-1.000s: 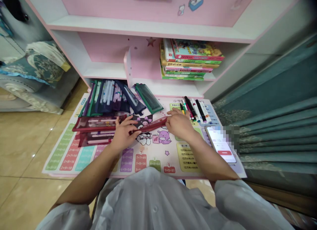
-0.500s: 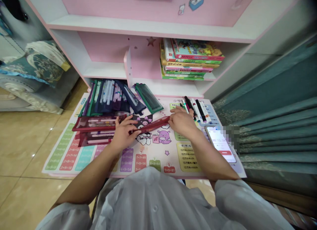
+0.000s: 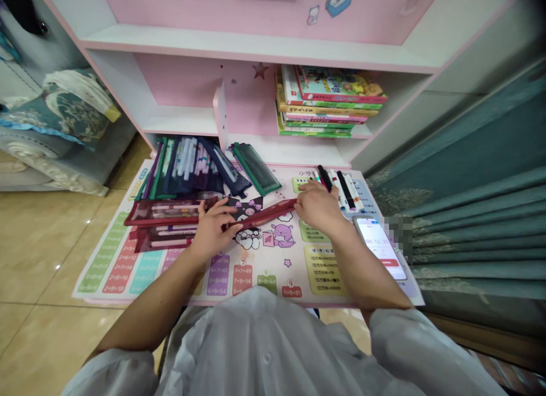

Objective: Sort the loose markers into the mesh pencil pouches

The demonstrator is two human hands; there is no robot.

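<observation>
Red zip pouch [image 3: 260, 214] on the printed desk mat [image 3: 324, 271], long axis slanting up from left hand [image 3: 212, 231] to right hand [image 3: 318, 208]. Left fingers [image 3: 224, 209] half closed, gripping near end; right fingers [image 3: 309, 186] open, holding nothing, heel just beside far end, close to marker pens [image 3: 341, 191].

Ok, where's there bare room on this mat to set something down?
The roomiest patch is the printed desk mat between your left hand and right hand, below the red pouch. It's crowded at the pouch pile, back left, and the markers beside the phone.
</observation>
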